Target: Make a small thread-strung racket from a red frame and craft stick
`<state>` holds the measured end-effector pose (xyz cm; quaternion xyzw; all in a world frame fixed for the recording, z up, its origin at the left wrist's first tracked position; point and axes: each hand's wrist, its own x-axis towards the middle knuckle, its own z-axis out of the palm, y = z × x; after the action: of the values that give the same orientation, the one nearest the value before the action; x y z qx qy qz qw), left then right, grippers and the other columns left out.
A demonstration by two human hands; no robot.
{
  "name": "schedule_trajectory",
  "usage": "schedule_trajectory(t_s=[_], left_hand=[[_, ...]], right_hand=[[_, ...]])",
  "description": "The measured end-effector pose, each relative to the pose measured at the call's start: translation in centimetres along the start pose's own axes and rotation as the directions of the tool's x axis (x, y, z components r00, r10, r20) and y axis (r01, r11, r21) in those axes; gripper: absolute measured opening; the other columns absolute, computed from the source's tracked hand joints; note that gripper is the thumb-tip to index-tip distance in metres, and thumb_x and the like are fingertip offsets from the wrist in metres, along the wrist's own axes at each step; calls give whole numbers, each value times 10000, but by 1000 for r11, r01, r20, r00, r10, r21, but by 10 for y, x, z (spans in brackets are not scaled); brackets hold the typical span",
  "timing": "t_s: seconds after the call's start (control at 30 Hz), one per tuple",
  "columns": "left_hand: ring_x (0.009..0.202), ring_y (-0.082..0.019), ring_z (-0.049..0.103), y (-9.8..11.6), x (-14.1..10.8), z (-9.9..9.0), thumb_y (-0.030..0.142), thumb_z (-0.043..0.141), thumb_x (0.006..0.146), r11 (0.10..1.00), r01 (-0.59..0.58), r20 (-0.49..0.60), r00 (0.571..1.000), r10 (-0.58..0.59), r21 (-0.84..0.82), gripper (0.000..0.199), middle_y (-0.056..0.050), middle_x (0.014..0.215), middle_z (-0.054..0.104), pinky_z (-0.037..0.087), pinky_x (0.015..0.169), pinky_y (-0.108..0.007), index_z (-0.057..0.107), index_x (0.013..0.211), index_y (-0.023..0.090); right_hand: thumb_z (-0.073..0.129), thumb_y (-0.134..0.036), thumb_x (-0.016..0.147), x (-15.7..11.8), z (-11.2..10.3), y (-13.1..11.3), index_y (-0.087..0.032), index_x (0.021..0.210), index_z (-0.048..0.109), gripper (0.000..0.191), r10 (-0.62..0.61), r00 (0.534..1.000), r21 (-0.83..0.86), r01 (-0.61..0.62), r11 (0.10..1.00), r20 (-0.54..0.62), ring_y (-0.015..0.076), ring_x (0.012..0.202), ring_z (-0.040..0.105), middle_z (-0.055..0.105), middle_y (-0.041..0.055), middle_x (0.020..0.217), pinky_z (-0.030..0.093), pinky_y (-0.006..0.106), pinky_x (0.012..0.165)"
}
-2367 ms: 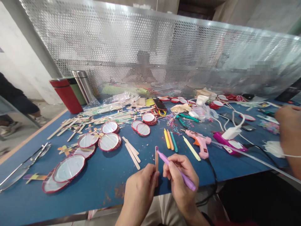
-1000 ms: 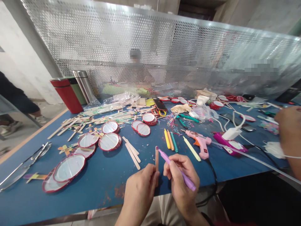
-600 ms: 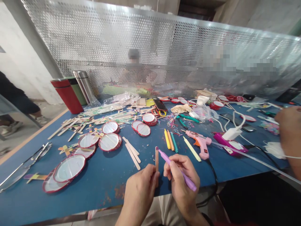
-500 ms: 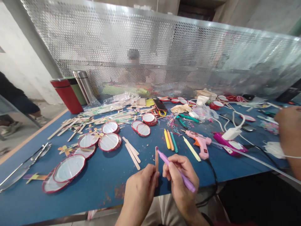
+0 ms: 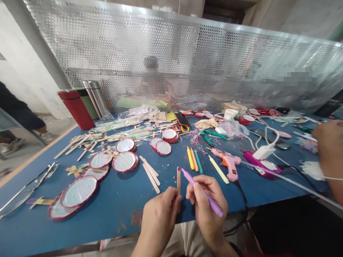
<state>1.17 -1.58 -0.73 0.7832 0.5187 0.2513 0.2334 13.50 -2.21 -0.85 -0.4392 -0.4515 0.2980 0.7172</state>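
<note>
Near the table's front edge my left hand (image 5: 162,210) pinches a wooden craft stick (image 5: 179,182), held upright with a purple-coloured tip. A purple marker (image 5: 199,191) is gripped in my right hand (image 5: 210,207), its point just right of the stick's top and slightly apart from it. Left of the stick lie several plain craft sticks (image 5: 150,175). Beyond my right hand are yellow, orange and teal markers (image 5: 194,160) and a pale yellow marker (image 5: 219,169).
A pink glue gun (image 5: 227,162) and a magenta power strip (image 5: 264,167) lie to the right, with cables. Red-rimmed round discs (image 5: 79,191) and eyeglasses (image 5: 32,189) are at left. Bottles (image 5: 76,109) stand by the perforated metal screen (image 5: 174,53). Another person's arm (image 5: 331,157) reaches in at right.
The marker's tip has moved slightly right, off the top of the stick. My left hand and the stick have stayed almost still.
</note>
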Motion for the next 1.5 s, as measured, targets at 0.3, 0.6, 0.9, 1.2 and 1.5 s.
schedule_trajectory(t_s=[0.3,0.6,0.9,1.2,1.5], left_hand=[[522,-113,559,-2,0,2,258,341,934,1000,3,15,1000,-3,10,246,38,598,598,327,522,-209,461,721,228],[505,-101,556,-2,-1,2,245,349,933,1000,-18,-18,1000,18,-14,240,42,590,599,326,507,-193,461,721,228],[522,-103,569,-3,-1,2,250,354,939,999,-13,-13,1000,12,-30,239,43,604,612,338,515,-189,461,726,229],[530,-109,574,-2,0,1,252,351,938,1000,6,-5,1000,-6,-24,235,39,609,618,331,520,-195,468,735,228],[545,-119,575,-1,-2,1,274,332,934,999,29,29,999,-28,-44,241,26,630,620,344,533,-197,479,750,229]], right_hand=[[550,-239,915,-1,-1,1,-203,906,576,46,-8,1000,7,8,1000,5,89,518,528,559,-43,604,426,196,490],[561,-241,903,-3,-3,1,-190,870,580,63,17,999,-28,-18,999,-32,97,514,539,564,-39,601,429,210,497],[568,-233,891,-3,-2,2,-190,863,578,52,10,998,-8,-10,1000,-63,93,502,534,561,-42,591,425,203,484],[537,-233,920,-4,-3,0,-201,887,580,63,-16,999,-13,16,1000,42,80,518,524,549,-46,600,426,188,500],[540,-231,918,-3,-3,2,-196,882,578,63,-11,999,8,11,1000,32,82,521,526,544,-49,597,425,194,506]])
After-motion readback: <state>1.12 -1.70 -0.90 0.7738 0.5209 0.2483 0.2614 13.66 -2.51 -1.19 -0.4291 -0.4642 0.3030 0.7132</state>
